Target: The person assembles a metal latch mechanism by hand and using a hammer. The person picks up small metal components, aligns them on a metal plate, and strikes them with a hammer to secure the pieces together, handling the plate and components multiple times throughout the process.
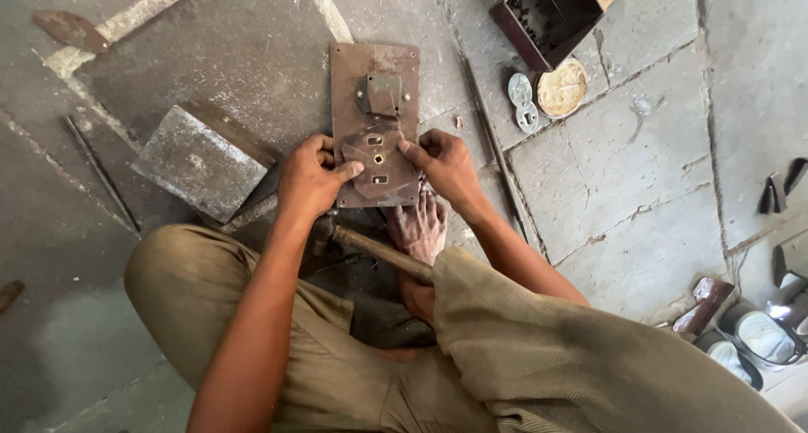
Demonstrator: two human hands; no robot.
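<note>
Hands pinch a small rusty plate flat on a bigger one, bare toes just below.

Left hand (313,179), left of centre, is curled narrow, its fingertips pressing the left edge of the small slotted plate (376,157); that piece lies mid-frame on the long rusty base plate (374,63), below a square block (383,95) fixed to it. Right hand (444,165) is likewise nearly closed, thumb and forefinger nipping the piece's right edge. Both hold only by the fingertips, so the small plate could skid out of line, and its rough edges might cut the pads. A hammer handle (379,249) lies across the lap by the bare foot (418,227), which touches the base plate's lower edge; a shift of the plate could pinch those toes. Upper right sit a dark metal box (551,12) and round lids (562,88), well apart.
</note>
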